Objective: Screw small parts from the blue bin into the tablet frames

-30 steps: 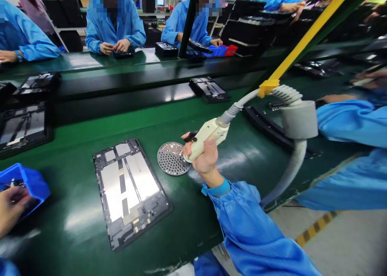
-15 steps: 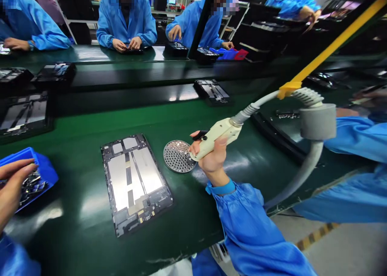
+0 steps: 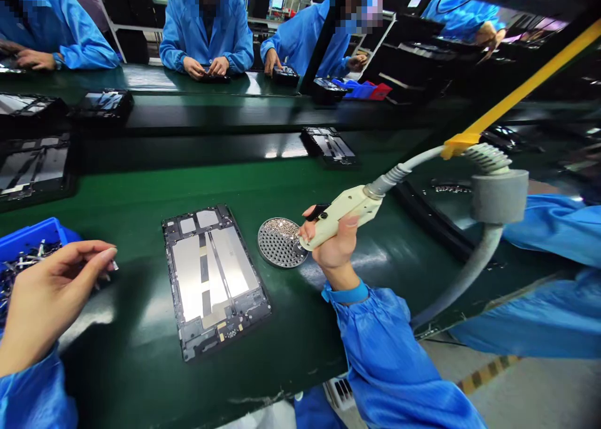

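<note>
On my feed the left hand (image 3: 51, 291) had just come up clear of the blue plastic bin (image 3: 28, 241) at the near left edge of the table (image 3: 126, 203). Its fingertips (image 3: 106, 251) had closed narrowly on a tiny bright part (image 3: 114, 266), too small for me to identify. The bin, heaped with small metal pieces, sat just behind that hand.

The right hand (image 3: 333, 247) stayed wrapped around the cream electric screwdriver (image 3: 342, 213), whose lower end sat at the edge of the perforated round tray (image 3: 280, 242) of screws. Its grey hose (image 3: 408, 166) rose towards a yellow overhead arm (image 3: 521, 91).

Between the hands lay a tablet frame (image 3: 213, 279) with silver panels, flat on the green surface and touched by neither hand. Farther along the table I saw another frame (image 3: 327, 146). Beyond it, co-workers in blue smocks (image 3: 206, 34) worked at the far side.
</note>
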A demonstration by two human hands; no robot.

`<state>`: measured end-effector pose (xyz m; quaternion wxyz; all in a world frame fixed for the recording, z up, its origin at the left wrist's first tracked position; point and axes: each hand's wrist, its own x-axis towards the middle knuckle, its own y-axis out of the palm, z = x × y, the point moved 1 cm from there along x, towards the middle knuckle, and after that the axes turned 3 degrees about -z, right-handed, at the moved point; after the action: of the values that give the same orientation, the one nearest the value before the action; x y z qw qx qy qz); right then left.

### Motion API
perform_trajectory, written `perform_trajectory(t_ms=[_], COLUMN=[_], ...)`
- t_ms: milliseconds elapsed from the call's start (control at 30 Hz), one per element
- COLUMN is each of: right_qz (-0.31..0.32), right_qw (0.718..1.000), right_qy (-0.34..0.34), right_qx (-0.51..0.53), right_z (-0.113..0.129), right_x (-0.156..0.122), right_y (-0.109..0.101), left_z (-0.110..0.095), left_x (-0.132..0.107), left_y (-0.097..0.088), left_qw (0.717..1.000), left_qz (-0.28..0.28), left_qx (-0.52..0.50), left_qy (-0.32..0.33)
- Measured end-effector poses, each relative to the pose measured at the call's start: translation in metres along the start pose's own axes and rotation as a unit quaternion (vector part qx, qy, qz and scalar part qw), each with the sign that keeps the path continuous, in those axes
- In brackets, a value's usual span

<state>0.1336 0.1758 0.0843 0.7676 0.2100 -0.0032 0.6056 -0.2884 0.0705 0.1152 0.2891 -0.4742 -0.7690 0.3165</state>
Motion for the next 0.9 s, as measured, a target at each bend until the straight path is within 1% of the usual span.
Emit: perform_trajectory(t_ms=[67, 133, 267, 367, 433, 500, 567, 633, 667, 733, 900], right_qz=[-0.007, -0.01, 0.014, 0.062, 0.114, 0.17, 0.226, 0.27, 0.282, 0.294, 0.31], right_qw=[1.0, 1.0, 1.0, 0.998, 0.993, 0.983, 0.968, 0.948, 0.941, 0.932, 0.925], right_qy=[0.002, 0.001, -0.021, -0.016, 0.015, 0.056, 0.108, 0.164, 0.187, 0.209, 0.219], right_qx=[0.002, 0.0, 0.004, 0.02, 0.029, 0.036, 0.035, 0.029, 0.026, 0.026, 0.02], right_z=[0.0, 0.003, 0.023, 0.045, 0.059, 0.07, 0.077, 0.079, 0.08, 0.079, 0.076], right_x=[0.0, 0.002, 0.001, -0.014, -0.033, -0.054, -0.073, -0.087, -0.091, -0.095, -0.099], right_y=[0.001, 0.001, 0.003, 0.013, 0.026, 0.042, 0.057, 0.07, 0.074, 0.08, 0.088], left_z=[-0.02, -0.033, -0.046, -0.054, -0.057, -0.057, -0.054, -0.05, -0.049, -0.048, -0.05], left_x=[-0.006, -0.01, -0.013, -0.015, -0.015, -0.015, -0.015, -0.016, -0.017, -0.018, -0.021], left_y=[0.001, 0.004, 0.01, 0.014, 0.019, 0.025, 0.03, 0.035, 0.036, 0.038, 0.044], left_qw=[1.0, 0.998, 0.987, 0.975, 0.966, 0.957, 0.952, 0.953, 0.953, 0.954, 0.947], left_qz=[-0.022, -0.027, 0.023, 0.049, 0.055, 0.048, 0.044, 0.044, 0.045, 0.051, 0.073], left_qx=[-0.021, -0.062, -0.161, -0.212, -0.251, -0.284, -0.3, -0.299, -0.296, -0.294, -0.312], left_qy=[0.001, 0.006, -0.016, -0.032, -0.034, -0.031, -0.034, -0.038, -0.038, -0.035, -0.015])
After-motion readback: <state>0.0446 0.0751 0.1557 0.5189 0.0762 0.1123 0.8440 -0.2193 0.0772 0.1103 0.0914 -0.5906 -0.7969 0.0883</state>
